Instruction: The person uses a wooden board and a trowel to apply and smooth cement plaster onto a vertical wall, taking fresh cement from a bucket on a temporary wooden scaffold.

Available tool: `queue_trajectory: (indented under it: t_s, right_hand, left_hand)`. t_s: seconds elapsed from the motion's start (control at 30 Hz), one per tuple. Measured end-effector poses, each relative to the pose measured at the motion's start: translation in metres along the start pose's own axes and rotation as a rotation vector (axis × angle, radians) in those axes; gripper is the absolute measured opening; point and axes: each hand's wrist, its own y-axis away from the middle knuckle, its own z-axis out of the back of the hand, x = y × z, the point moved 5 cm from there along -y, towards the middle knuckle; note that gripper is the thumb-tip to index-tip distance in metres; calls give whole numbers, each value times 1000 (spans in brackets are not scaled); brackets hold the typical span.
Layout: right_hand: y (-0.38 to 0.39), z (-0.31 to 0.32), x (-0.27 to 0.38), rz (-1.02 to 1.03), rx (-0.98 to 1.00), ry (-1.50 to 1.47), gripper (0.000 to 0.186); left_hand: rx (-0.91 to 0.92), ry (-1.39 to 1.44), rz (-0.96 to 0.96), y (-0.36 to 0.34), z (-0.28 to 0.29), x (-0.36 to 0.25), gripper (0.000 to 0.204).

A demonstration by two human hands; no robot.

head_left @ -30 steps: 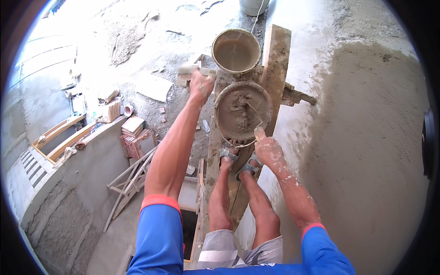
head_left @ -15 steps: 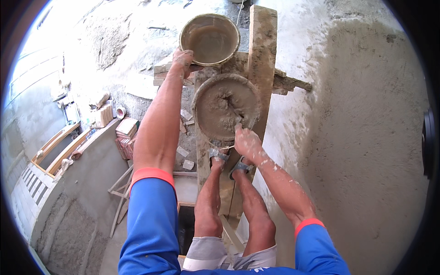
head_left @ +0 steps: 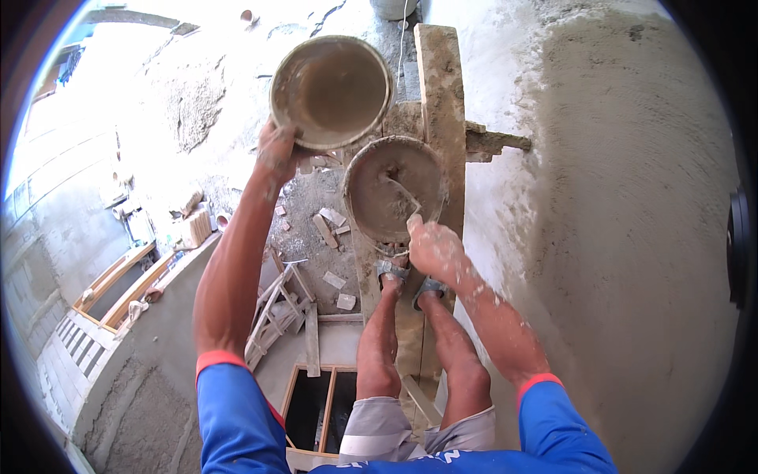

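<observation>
My left hand (head_left: 278, 150) grips the rim of a raised round bucket (head_left: 335, 49) holding cloudy grey liquid, tilted slightly at the upper left of the plank. My right hand (head_left: 426, 241) is closed on the handle of a metal tool (head_left: 403, 189), its working end sunk in a second bucket (head_left: 355, 197) of thick grey mortar. This bucket sits on a mortar-stained wooden plank scaffold (head_left: 438, 71) above my sandalled feet.
A grey plastered wall (head_left: 616, 237) runs along the right. Far below left are rubble, wooden trestles (head_left: 276, 324), stacked blocks (head_left: 197, 229), framed openings (head_left: 328, 407) and a low curved wall (head_left: 150, 379). A pale container (head_left: 393, 6) stands beyond the plank.
My left hand took hold of the liquid bucket and has carried it leftward and up off the planks. My right hand shifted left, still on the tool in the mortar.
</observation>
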Motion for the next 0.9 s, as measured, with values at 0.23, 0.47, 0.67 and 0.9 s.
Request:
queue_trajectory:
  t_s: [0.23, 0.47, 0.67, 0.9]
  right_hand:
    - [-19, -58, -20, -27, 57, 85, 28]
    - [92, -21, -48, -4, -80, -328, 49]
    - [187, -8, -74, -200, 109, -350, 55]
    - [241, -55, -120, -315, 166, -383, 52]
  left_hand:
    - [-96, -8, 43, 127, 5, -22, 45]
    - [-191, -98, 217, 224, 36, 31, 54]
    - [-278, -271, 397, 249, 17, 72, 53]
    - [-462, -534, 633, 243, 8, 123, 46]
